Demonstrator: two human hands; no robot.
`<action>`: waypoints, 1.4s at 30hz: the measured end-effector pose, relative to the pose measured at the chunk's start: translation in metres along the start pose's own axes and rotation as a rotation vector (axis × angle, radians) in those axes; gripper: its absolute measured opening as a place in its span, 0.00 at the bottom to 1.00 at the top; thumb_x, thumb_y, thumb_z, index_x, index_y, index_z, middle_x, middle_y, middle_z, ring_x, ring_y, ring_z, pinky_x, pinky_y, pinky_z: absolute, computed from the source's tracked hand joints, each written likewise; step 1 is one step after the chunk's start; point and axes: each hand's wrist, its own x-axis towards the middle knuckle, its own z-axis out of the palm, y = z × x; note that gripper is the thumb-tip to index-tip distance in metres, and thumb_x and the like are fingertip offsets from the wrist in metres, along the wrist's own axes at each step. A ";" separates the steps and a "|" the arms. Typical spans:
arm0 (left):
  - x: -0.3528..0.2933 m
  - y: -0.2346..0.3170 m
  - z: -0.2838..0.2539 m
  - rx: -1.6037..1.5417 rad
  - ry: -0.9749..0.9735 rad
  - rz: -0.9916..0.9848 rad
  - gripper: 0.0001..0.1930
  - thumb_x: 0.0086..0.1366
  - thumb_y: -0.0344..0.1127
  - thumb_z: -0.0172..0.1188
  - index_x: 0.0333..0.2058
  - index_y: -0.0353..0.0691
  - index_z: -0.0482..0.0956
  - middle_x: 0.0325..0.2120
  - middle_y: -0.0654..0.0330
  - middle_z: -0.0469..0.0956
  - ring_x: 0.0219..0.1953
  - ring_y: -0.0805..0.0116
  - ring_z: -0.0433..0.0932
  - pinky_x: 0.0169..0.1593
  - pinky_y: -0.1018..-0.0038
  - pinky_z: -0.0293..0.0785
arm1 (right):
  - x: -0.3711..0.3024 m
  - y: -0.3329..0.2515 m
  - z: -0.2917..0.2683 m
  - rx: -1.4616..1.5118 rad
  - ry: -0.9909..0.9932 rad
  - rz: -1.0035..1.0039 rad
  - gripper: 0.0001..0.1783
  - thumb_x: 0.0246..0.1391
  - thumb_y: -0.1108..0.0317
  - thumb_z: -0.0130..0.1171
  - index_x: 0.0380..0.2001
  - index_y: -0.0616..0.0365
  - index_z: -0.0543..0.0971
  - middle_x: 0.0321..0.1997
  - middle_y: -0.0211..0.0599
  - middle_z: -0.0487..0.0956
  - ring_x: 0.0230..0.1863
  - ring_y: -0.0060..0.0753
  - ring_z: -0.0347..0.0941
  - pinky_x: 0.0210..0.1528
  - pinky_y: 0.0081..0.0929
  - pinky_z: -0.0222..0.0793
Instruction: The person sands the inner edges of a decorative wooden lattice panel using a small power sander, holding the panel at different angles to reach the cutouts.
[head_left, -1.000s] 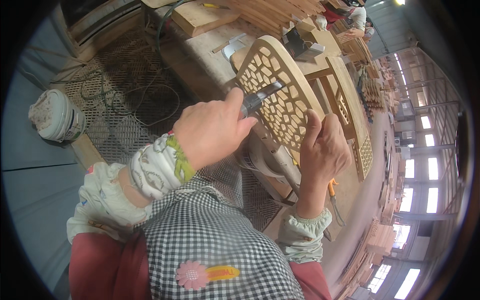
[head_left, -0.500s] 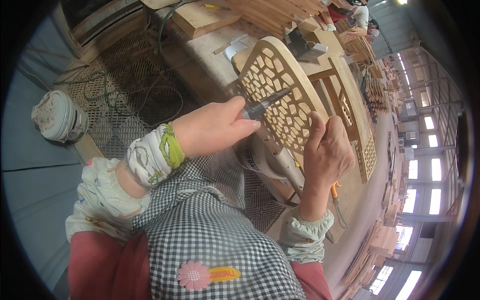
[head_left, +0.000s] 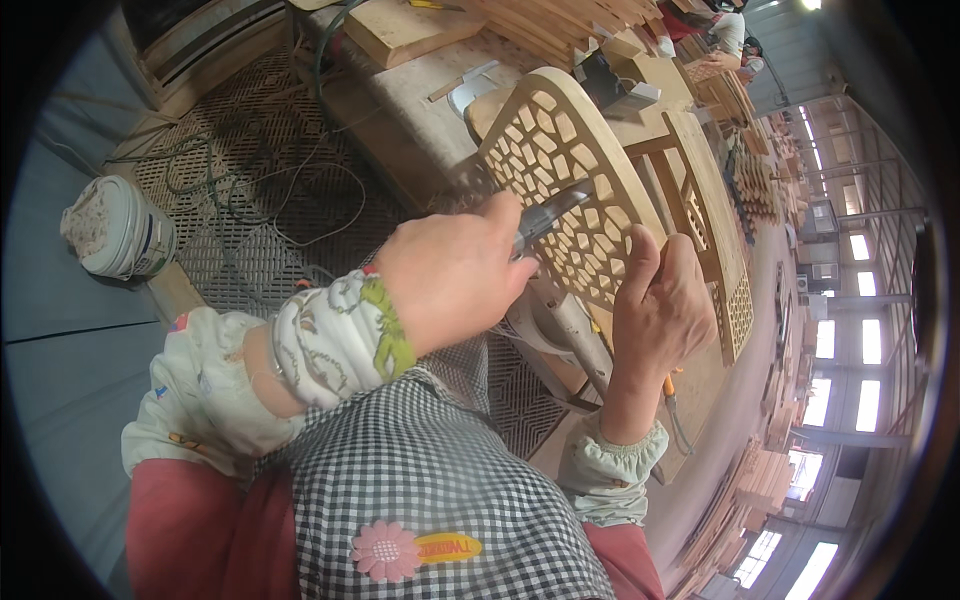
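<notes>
My left hand (head_left: 455, 275) is closed round a slim dark-grey tool (head_left: 550, 215) with a tapered metal tip; most of its handle is hidden by my fingers. The tip lies over the openwork of a pale wooden panel (head_left: 628, 190), which has a rounded top, a solid rim and many irregular cut-outs. At the panel's lower right edge, my right hand (head_left: 662, 310) grips the rim, thumb up and fingers curled. The panel stands tilted over a round wooden bar (head_left: 575, 315). A brownish blur shows just behind my left hand.
A bench (head_left: 410, 85) with wooden boards and a small open cardboard box (head_left: 645, 75) stands beyond the panel. Right of it is a wooden frame (head_left: 690, 180). A white bucket (head_left: 120, 235) stands at far left, near cables on slatted flooring. People work at the far top right.
My left hand has turned and moved a little to the right, and the tool's tip has shifted slightly right over the cut-outs. The panel and my right hand have moved only slightly.
</notes>
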 end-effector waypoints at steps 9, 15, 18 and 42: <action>0.004 -0.006 -0.003 -0.108 -0.032 -0.041 0.21 0.72 0.44 0.63 0.44 0.31 0.67 0.27 0.46 0.86 0.30 0.40 0.86 0.33 0.51 0.83 | 0.002 0.002 0.003 -0.008 -0.006 0.021 0.28 0.67 0.44 0.63 0.23 0.53 0.69 0.21 0.37 0.74 0.22 0.47 0.73 0.24 0.40 0.63; 0.013 -0.014 -0.003 -0.259 -0.058 0.010 0.21 0.73 0.44 0.61 0.43 0.28 0.67 0.29 0.40 0.85 0.33 0.37 0.86 0.37 0.52 0.82 | 0.000 0.003 0.002 -0.007 -0.024 0.036 0.27 0.68 0.44 0.63 0.24 0.53 0.70 0.23 0.37 0.75 0.23 0.48 0.75 0.25 0.42 0.64; 0.021 -0.016 -0.004 -0.334 -0.068 -0.001 0.21 0.73 0.44 0.61 0.43 0.29 0.68 0.29 0.40 0.84 0.35 0.36 0.85 0.37 0.52 0.81 | -0.003 0.001 -0.002 -0.007 -0.029 0.009 0.26 0.68 0.45 0.62 0.25 0.53 0.71 0.24 0.38 0.75 0.24 0.50 0.75 0.25 0.42 0.65; 0.014 -0.022 -0.032 -0.970 -0.659 -0.153 0.15 0.82 0.45 0.51 0.48 0.36 0.68 0.19 0.67 0.73 0.14 0.81 0.70 0.18 0.81 0.68 | -0.004 0.001 0.000 0.003 -0.001 0.002 0.28 0.69 0.44 0.61 0.24 0.53 0.69 0.22 0.36 0.73 0.22 0.47 0.72 0.24 0.41 0.62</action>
